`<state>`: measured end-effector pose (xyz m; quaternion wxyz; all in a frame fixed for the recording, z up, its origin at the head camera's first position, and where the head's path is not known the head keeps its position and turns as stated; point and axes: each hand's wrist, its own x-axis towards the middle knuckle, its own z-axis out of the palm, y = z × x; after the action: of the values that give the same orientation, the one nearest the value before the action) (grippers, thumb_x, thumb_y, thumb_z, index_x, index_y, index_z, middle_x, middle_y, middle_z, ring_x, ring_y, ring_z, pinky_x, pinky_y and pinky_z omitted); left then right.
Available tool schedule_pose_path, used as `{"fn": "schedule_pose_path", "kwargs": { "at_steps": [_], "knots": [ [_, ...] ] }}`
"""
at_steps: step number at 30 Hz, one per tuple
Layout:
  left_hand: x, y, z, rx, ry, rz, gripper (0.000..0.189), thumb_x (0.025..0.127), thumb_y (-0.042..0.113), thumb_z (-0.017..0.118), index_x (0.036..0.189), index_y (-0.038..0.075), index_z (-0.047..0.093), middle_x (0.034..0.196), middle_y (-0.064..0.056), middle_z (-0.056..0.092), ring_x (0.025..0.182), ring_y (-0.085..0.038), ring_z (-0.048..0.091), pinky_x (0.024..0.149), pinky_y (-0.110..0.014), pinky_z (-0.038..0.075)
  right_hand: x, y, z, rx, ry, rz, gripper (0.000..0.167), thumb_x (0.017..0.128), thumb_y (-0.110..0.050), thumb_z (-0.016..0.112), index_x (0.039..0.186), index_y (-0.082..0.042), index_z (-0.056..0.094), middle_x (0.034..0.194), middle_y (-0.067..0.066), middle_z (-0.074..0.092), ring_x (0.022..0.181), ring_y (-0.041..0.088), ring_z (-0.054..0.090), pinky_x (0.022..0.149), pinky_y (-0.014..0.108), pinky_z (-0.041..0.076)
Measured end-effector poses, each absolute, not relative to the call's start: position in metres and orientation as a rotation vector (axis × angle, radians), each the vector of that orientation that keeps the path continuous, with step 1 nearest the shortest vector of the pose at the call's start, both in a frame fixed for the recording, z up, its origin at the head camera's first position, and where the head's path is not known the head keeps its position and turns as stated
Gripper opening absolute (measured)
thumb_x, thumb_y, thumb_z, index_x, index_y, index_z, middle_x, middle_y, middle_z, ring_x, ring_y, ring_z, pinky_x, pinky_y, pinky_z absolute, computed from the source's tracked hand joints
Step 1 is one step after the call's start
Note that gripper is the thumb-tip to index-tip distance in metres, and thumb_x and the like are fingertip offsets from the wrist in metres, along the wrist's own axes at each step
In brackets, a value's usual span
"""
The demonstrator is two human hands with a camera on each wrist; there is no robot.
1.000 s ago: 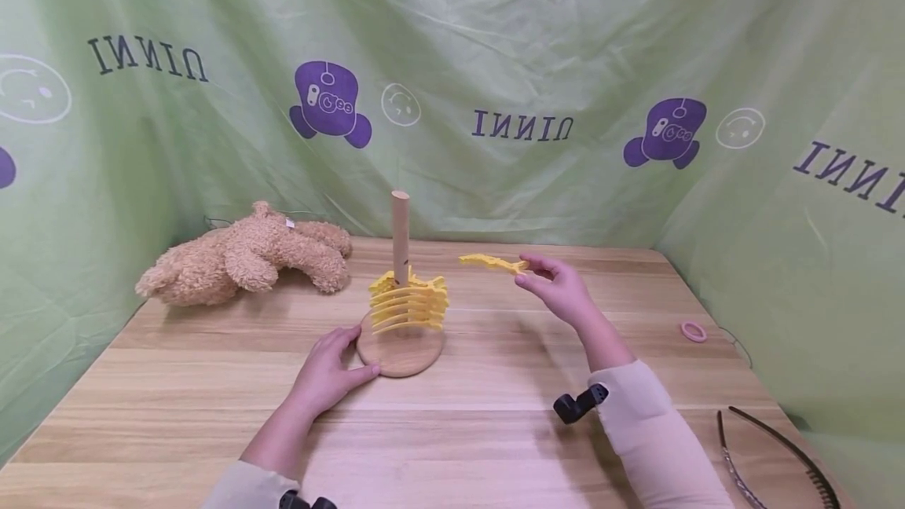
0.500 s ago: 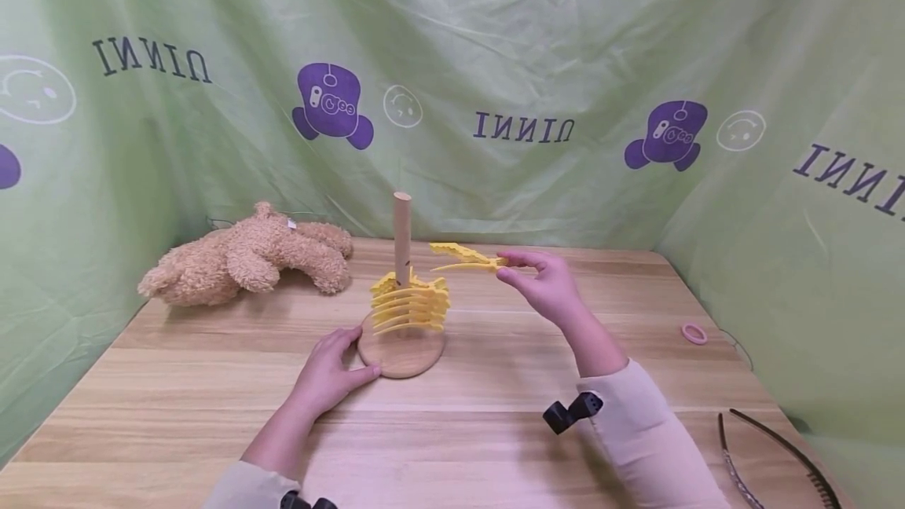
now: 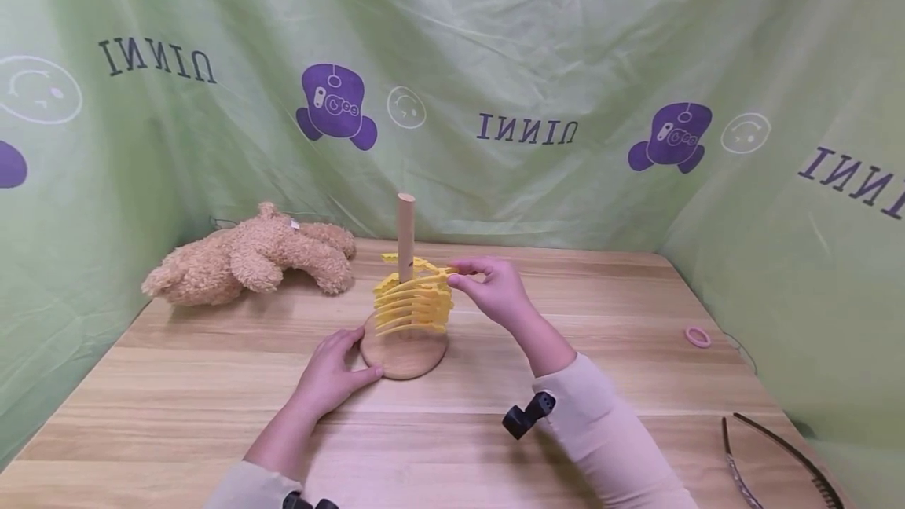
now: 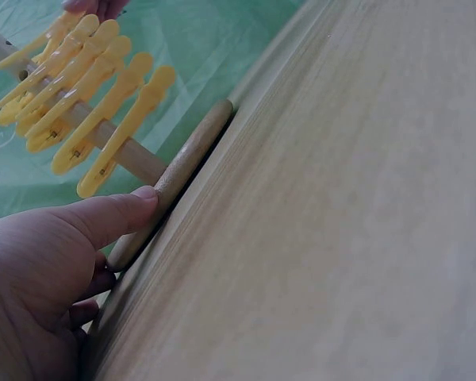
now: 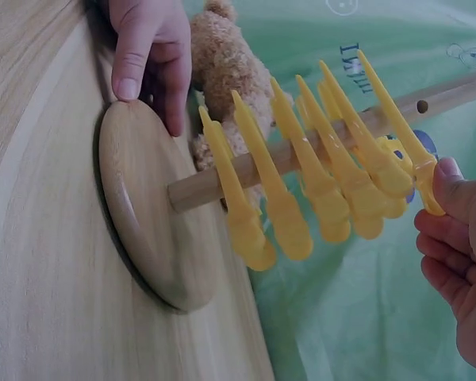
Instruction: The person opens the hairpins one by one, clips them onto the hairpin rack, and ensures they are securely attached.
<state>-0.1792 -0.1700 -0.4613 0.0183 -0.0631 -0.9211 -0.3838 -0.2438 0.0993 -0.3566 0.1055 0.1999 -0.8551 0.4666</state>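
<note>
A wooden stand has an upright post (image 3: 406,226) on a round base (image 3: 404,361). Several yellow hair clips (image 3: 413,314) are clamped one above another along the post. My left hand (image 3: 328,371) holds the near left rim of the base, thumb and fingers apart on its edge; the left wrist view shows the thumb (image 4: 123,210) on the rim. My right hand (image 3: 495,295) pinches the handle end of another yellow hair clip (image 5: 393,115). That clip sits above the others, its two arms spread on either side of the post. Whether it touches the post I cannot tell.
A brown teddy bear (image 3: 254,254) lies on the table at the back left. A pink ring (image 3: 697,337) lies at the right, and a dark headband (image 3: 785,446) near the front right. Green printed cloth (image 3: 537,195) hangs behind the wooden table (image 3: 177,430).
My right hand has moved left to the post, bringing the hair clip with it. The clip's arms have spread apart and now straddle the post. My left hand stays on the base.
</note>
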Motion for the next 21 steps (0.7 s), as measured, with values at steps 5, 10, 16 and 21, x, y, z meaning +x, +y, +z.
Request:
{"fn": "schedule_pose_path", "kwargs": {
  "at_steps": [5, 10, 16, 21],
  "knots": [
    [-0.1790, -0.1695, -0.4609, -0.199, -2.856, -1.189, 0.079, 0.079, 0.035, 0.079, 0.140, -0.005, 0.048, 0.142, -0.026, 0.050, 0.136, -0.046, 0.039, 0.115, -0.060, 0.029, -0.2448, 0.0926, -0.3585, 0.591, -2.540, 1.349, 0.024, 0.086, -0.016, 0.075, 0.107, -0.005, 0.076, 0.101, 0.012, 0.076, 0.102, 0.026, 0.068, 0.088, 0.041, 0.057],
    [-0.1782, -0.1688, -0.4608, -0.212, -2.844, -1.175, 0.079, 0.078, 0.036, 0.079, 0.139, -0.005, 0.049, 0.141, -0.027, 0.051, 0.135, -0.047, 0.040, 0.114, -0.060, 0.031, -0.2431, 0.0907, -0.3578, 0.611, -2.559, 1.338, 0.025, 0.086, -0.016, 0.075, 0.108, -0.005, 0.075, 0.104, 0.012, 0.075, 0.104, 0.027, 0.067, 0.088, 0.041, 0.058],
    [-0.1779, -0.1688, -0.4606, -0.205, -2.853, -1.177, 0.079, 0.079, 0.036, 0.079, 0.139, -0.005, 0.049, 0.141, -0.026, 0.051, 0.136, -0.047, 0.039, 0.115, -0.060, 0.030, -0.2388, 0.0918, -0.3546, 0.614, -2.594, 1.345, 0.028, 0.085, -0.017, 0.076, 0.111, -0.006, 0.074, 0.110, 0.012, 0.074, 0.109, 0.027, 0.066, 0.088, 0.041, 0.058],
    [-0.1782, -0.1697, -0.4596, -0.201, -2.865, -1.177, 0.080, 0.079, 0.037, 0.079, 0.140, -0.005, 0.048, 0.142, -0.026, 0.050, 0.138, -0.047, 0.037, 0.116, -0.060, 0.028, -0.2383, 0.0935, -0.3548, 0.647, -2.616, 1.325, 0.031, 0.087, -0.020, 0.075, 0.114, -0.007, 0.073, 0.116, 0.012, 0.072, 0.115, 0.028, 0.064, 0.092, 0.042, 0.057]
  ]
}}
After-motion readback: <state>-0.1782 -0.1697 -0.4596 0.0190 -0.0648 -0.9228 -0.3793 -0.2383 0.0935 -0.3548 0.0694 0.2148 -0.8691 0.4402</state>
